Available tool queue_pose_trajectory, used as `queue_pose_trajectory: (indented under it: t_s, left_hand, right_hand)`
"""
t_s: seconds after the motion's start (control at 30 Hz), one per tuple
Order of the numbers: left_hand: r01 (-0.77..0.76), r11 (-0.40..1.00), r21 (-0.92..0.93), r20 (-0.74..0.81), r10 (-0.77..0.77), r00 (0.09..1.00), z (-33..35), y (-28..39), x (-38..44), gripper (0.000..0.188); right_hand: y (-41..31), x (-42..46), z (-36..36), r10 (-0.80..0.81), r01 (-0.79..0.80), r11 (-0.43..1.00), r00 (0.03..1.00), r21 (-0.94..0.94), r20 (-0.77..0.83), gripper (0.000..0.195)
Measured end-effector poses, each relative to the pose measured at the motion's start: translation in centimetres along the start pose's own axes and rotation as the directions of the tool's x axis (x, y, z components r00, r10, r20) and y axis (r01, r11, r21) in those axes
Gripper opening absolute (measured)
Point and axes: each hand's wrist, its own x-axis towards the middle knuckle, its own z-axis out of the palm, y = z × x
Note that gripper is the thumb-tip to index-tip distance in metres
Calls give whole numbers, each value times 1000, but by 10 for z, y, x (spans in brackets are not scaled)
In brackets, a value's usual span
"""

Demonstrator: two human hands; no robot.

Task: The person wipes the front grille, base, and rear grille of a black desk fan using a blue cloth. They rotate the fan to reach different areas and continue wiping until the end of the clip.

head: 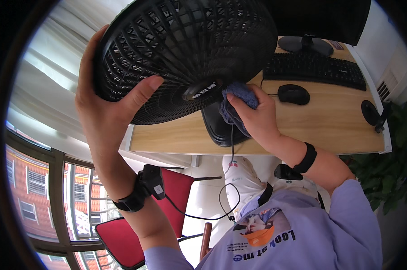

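A black electric fan [176,50] with a round plastic grille stands on the wooden desk [325,118], its head tilted up towards me. My left hand [105,101] grips the rim of the grille at the left, thumb over the front and fingers behind the edge. In my right hand [259,114] is a bunched blue cloth [240,96], pressed near the lower right of the grille beside the central badge, which bears writing. The fan's base [218,130] is partly hidden by the cloth and the grille.
On the desk to the right are a keyboard [318,69], a mouse [293,94], a monitor stand [304,45] and a small black stand-like object [372,113]. A red chair [174,195] is at the lower left, near a window [78,195]. Leafy plants [389,162] grow beyond the desk's right edge.
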Motion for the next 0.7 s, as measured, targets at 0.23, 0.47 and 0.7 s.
queue_pose_trajectory:
  t_s: [0.23,0.47,0.7]
  left_hand:
    - [-10,1000,-27,-4,10,1000,1,-2,3,94]
    - [8,1000,26,4,-8,1000,-1,-1,3,95]
    - [29,999,17,-1,-29,1000,1,2,3,97]
  right_hand:
    - [22,9,-7,267,-236,920,962,313,-62,25]
    - [31,23,-20,426,-370,862,899,346,-99,24]
    - [2,4,-3,209,-190,944,977,271,-42,24]
